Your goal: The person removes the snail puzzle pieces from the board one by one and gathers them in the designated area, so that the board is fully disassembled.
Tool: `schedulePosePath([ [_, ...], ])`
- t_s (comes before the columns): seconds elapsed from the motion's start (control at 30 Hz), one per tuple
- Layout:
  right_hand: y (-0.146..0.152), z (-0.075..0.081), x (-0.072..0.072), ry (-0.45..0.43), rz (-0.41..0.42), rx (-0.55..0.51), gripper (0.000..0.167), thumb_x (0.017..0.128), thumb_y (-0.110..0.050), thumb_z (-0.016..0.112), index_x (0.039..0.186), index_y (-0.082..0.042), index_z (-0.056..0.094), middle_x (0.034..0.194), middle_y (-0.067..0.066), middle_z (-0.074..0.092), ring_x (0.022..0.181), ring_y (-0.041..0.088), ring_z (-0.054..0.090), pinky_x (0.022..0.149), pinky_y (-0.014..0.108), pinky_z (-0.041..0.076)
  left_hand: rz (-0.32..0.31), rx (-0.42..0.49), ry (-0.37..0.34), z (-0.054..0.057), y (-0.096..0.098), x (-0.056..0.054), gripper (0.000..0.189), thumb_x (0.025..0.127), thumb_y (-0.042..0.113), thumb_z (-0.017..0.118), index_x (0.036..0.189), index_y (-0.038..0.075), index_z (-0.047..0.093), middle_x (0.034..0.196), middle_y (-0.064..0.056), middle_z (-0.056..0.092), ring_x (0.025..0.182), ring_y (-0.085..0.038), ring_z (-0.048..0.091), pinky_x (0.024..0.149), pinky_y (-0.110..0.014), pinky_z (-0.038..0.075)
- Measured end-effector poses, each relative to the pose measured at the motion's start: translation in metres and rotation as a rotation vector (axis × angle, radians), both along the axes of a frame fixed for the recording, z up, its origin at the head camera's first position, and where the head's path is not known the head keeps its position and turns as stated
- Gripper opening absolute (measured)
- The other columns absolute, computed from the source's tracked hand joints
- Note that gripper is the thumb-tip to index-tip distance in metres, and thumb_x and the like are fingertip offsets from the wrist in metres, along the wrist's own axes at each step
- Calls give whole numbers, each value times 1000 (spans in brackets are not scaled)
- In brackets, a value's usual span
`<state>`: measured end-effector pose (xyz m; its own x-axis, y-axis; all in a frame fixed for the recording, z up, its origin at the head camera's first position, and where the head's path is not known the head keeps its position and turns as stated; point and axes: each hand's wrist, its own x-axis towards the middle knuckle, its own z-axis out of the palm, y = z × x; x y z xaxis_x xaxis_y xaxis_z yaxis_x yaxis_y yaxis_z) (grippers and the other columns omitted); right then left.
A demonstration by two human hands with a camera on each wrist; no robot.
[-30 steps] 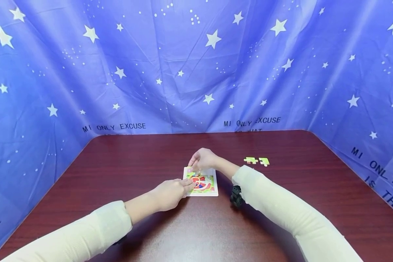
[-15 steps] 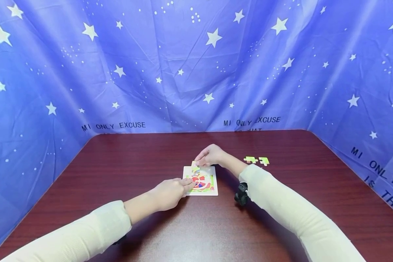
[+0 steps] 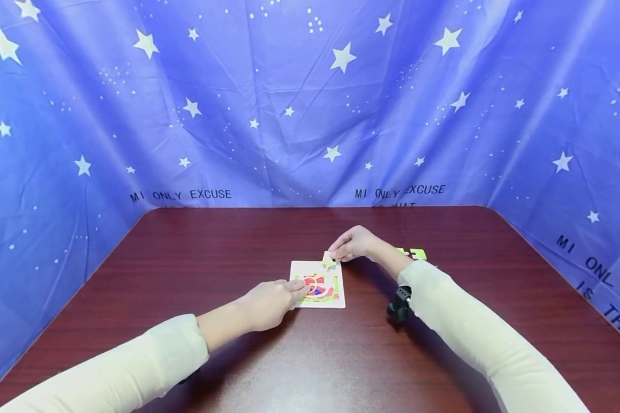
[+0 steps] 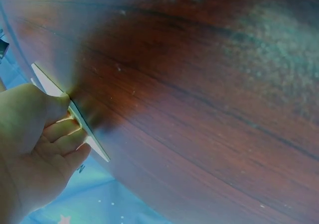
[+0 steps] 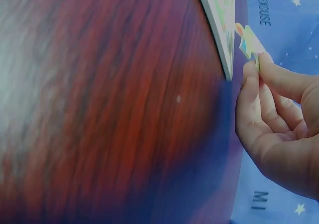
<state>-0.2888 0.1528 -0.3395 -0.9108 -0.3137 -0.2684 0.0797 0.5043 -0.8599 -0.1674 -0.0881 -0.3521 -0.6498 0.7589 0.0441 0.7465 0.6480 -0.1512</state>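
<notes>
A small square jigsaw puzzle [image 3: 317,301] in a white frame lies on the table, with a red and green picture in its lower part and a pale bare strip along its far side. My left hand [image 3: 268,305] holds it at the left edge, fingers over the picture. In the left wrist view the thumb [image 4: 59,104] and fingertips meet the frame's edge. My right hand [image 3: 356,242] pinches a yellow-green puzzle piece [image 3: 329,261] between thumb and fingertips, over the frame's far right corner. In the right wrist view the piece [image 5: 251,41] is raised beside the frame [image 5: 219,35].
Loose yellow-green puzzle pieces [image 3: 417,253] lie to the right, partly behind my right forearm. The dark red wooden table [image 3: 212,241] ends at a blue star-print curtain [image 3: 268,115]. A black wrist camera [image 3: 399,305] hangs under the right sleeve.
My right hand has moved right along the frame's far side with the piece, from the left corner to the right. The right forearm now covers part of the loose pieces. The left hand stays put.
</notes>
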Motion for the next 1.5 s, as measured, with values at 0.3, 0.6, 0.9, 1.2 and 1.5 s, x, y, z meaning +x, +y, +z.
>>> schedulePosePath([
  [0.3, 25, -4, -10, 0, 5, 46, 30, 80, -6, 75, 106, 8, 70, 67, -5, 69, 64, 4, 62, 64, 18, 55, 8, -7, -14, -4, 1, -5, 42, 91, 14, 62, 132, 10, 58, 138, -7, 59, 123, -22, 60, 99, -35, 52],
  [0.6, 47, -9, -20, -2, 23, 95, 30, 82, -7, 73, 107, 9, 69, 67, -7, 68, 66, 5, 62, 66, 20, 56, 3, 1, -34, -10, -1, -9, 41, 91, 13, 62, 132, 9, 59, 137, -7, 59, 121, -23, 61, 96, -35, 54],
  [0.9, 66, 2, -28, 32, 13, 165, 33, 81, -7, 74, 109, 10, 68, 70, -6, 71, 69, 4, 63, 73, 23, 58, -9, -2, -25, -6, 0, -12, 42, 91, 11, 61, 133, 9, 57, 138, -7, 59, 123, -24, 60, 98, -35, 53],
  [1.2, 79, 18, -36, 82, 17, 232, 31, 83, -8, 72, 108, 10, 68, 72, -5, 71, 70, 5, 63, 75, 25, 58, -7, -52, -12, 6, 3, -13, 45, 92, 6, 57, 136, 7, 54, 142, -10, 55, 132, -21, 53, 108, -35, 46],
  [1.5, 80, 7, -43, 128, -2, 312, 27, 81, -11, 74, 102, 7, 72, 68, -12, 70, 67, 0, 59, 69, 19, 54, 2, -90, -47, 2, 2, -11, 48, 90, 2, 57, 137, 5, 53, 143, -11, 53, 134, -23, 51, 109, -37, 44],
])
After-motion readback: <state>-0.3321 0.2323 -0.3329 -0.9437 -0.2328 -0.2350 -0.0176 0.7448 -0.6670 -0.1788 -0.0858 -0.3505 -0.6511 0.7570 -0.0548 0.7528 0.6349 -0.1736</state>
